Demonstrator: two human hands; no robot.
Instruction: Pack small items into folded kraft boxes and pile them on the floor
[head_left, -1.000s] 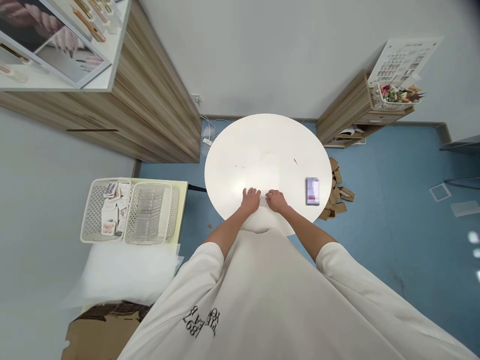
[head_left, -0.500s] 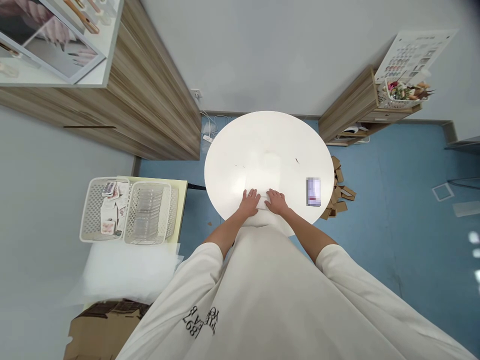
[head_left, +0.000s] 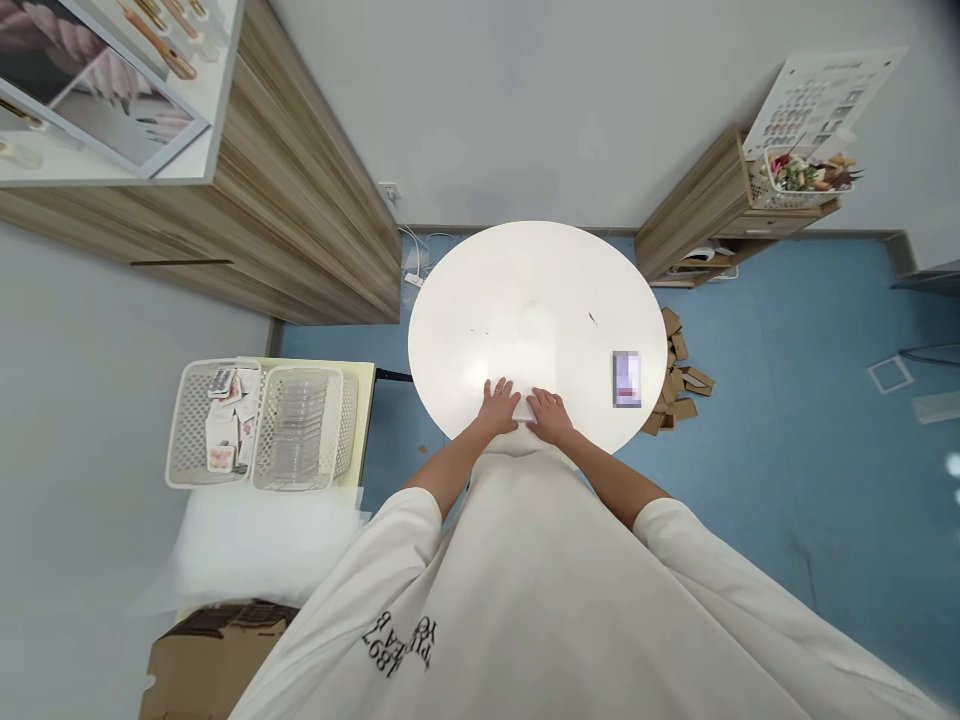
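Note:
My left hand (head_left: 499, 405) and my right hand (head_left: 550, 413) lie side by side, palms down, at the near edge of a round white table (head_left: 525, 290). Between and under them is a small white flat thing (head_left: 524, 408); both hands press on it. It is too pale against the tabletop to tell what it is. A small blurred rectangular item (head_left: 626, 379) lies on the table to the right of my right hand.
Two white mesh baskets (head_left: 262, 425) stand on a yellow side table at left, one with small packets, one with clear pieces. A cardboard box (head_left: 202, 660) sits below. Folded brown cartons (head_left: 679, 385) lie on the blue floor right of the table. Wooden cabinets flank the wall.
My hands have drawn slightly closer together over the white thing; the view shifted a little. Nothing else moved.

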